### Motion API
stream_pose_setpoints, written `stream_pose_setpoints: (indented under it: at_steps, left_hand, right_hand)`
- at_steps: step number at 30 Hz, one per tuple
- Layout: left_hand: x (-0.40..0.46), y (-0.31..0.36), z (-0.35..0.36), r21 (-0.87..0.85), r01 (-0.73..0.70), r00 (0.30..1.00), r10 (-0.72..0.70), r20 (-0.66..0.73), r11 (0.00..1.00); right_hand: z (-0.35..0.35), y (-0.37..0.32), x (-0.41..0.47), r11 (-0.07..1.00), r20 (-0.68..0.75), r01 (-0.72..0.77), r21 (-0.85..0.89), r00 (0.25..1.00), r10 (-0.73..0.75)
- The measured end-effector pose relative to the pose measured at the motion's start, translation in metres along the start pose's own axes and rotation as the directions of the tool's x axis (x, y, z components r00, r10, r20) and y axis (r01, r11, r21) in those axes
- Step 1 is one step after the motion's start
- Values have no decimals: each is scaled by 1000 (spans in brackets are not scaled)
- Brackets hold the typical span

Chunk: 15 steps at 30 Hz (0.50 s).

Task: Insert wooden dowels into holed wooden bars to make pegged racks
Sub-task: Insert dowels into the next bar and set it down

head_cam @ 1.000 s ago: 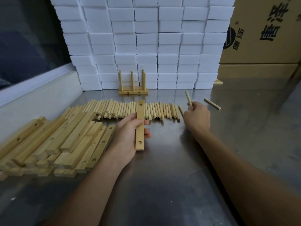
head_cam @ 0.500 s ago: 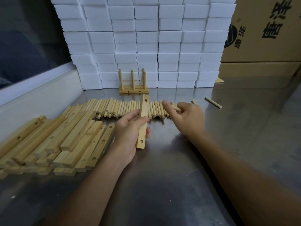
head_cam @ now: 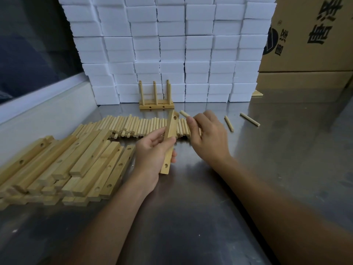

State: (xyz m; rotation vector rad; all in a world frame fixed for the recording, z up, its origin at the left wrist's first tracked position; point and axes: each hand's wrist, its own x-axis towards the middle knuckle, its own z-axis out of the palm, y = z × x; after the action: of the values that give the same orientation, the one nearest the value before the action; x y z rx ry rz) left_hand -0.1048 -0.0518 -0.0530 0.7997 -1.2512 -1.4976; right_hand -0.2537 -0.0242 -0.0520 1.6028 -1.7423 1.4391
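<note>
Pale wooden bar (head_cam: 170,142), holes near ends, tilted in left hand (head_cam: 152,150).

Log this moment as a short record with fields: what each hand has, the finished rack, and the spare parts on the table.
left hand: holds holed bar, tilted, far end raised
right hand: pinches dowel near bar's top hole
finished rack: upright by white blocks
loose dowels: row behind hands
bar pile: left on table
</note>
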Motion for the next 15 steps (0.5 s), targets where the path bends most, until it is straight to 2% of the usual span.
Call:
stream_pose_setpoints:
  at_steps: [3, 8, 15]
  left_hand:
    - [2, 1, 0, -43, 29, 999, -30, -30, 999]
    - [2, 2, 0, -71, 38, 998, -41, -39, 997]
    - [2, -1, 1, -19, -16, 997, 15, -77, 1000]
  right_hand:
    - [3, -2, 1, 1000, -23, 23, -9, 999, -23]
    - [4, -4, -2, 986, 26, -29, 163, 999, 26]
    - [3, 1, -1, 950, 94, -181, 256, 982, 162]
